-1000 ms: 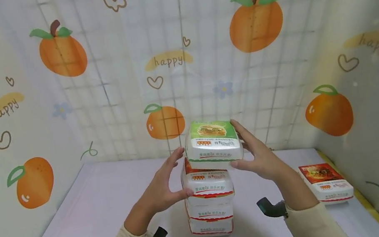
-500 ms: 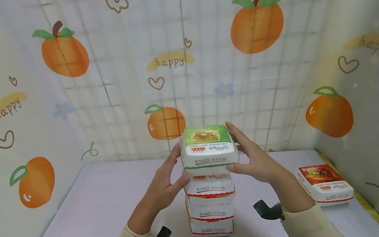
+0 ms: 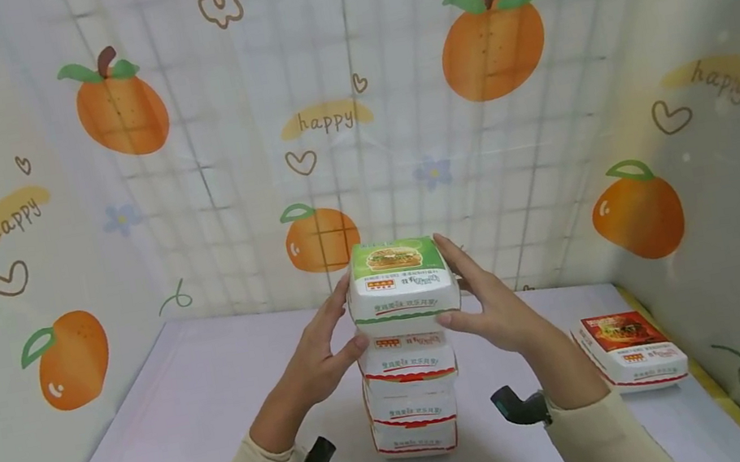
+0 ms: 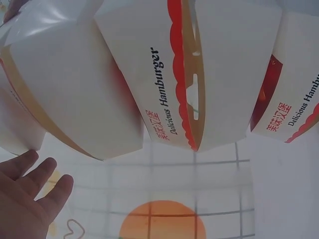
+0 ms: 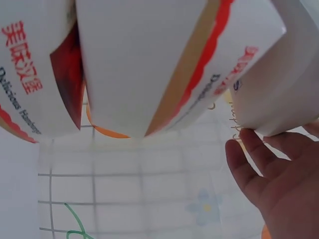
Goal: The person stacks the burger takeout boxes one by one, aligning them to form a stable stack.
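Observation:
A white hamburger box (image 3: 403, 291) with a green top sits over a stack of white hamburger boxes (image 3: 413, 413) with red trim. Whether its underside touches the stack cannot be told. My left hand (image 3: 314, 356) holds its left side, thumb at the lower front corner. On the other side my right hand (image 3: 498, 307) grips it, thumb on the front and fingers along the side. The left wrist view shows spread left fingers (image 4: 55, 191) by a box edge. In the right wrist view, right fingertips (image 5: 249, 137) meet the box from below.
Another hamburger box (image 3: 632, 351) with a red top lies to the right, beside the table's yellow edge (image 3: 723, 400). The pale table (image 3: 222, 406) is walled in by a curtain (image 3: 217, 167) printed with oranges. A black device is strapped at each wrist.
The green-topped box has shifted left over the stack and been straightened. My left hand, apart from it earlier, now meets its left side. The right hand moved left with the box.

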`<state>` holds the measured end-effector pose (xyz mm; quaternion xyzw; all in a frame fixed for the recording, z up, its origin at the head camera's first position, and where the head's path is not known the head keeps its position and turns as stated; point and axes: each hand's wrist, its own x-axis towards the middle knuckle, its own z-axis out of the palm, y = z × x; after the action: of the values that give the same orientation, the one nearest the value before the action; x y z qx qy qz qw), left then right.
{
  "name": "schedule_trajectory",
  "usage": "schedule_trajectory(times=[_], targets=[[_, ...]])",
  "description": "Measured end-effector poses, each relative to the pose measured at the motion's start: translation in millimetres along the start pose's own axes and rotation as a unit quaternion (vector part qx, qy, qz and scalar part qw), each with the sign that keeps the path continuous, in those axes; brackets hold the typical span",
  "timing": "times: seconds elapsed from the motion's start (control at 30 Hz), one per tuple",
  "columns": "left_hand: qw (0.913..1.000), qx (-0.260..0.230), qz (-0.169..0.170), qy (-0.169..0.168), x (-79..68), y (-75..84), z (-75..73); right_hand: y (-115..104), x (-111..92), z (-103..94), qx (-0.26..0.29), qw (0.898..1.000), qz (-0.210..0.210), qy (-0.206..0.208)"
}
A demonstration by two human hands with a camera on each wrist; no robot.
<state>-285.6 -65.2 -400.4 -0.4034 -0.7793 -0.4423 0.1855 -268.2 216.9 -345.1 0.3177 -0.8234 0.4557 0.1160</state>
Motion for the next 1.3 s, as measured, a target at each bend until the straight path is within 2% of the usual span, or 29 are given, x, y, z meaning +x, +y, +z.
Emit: schedule_trajectory(times=[0.17, 0.43, 0.7, 0.9, 1.13, 1.3], targets=[[1.0000, -0.003, -0.004, 0.001, -1.1, 1.0, 0.0, -0.5, -4.2, 4.5, 0.008, 1.000, 0.003, 0.018], [0.9995, -0.013, -0.029, -0.002, -6.9, -1.9, 2.9, 8.2, -8.2, 14.4, 0.029, 0.998, -0.039, 0.029], [0.9994, -0.023, -0.025, 0.003, -11.3, -7.9, 5.3, 13.1, -12.3, 22.7, 0.025, 0.998, -0.034, 0.042], [0.9980, -0.054, -0.030, 0.007, -12.0, -5.2, 6.0, 14.4, -14.0, 25.0, 0.024, 0.998, -0.040, 0.040], [0.9970, -0.062, -0.046, 0.012, -15.1, -6.2, 7.0, 16.1, -15.2, 26.1, 0.036, 0.998, -0.042, 0.028], [0.9965, -0.070, -0.044, 0.014, -17.2, -9.2, 7.6, 17.5, -16.1, 26.6, 0.027, 0.998, -0.043, 0.021]])
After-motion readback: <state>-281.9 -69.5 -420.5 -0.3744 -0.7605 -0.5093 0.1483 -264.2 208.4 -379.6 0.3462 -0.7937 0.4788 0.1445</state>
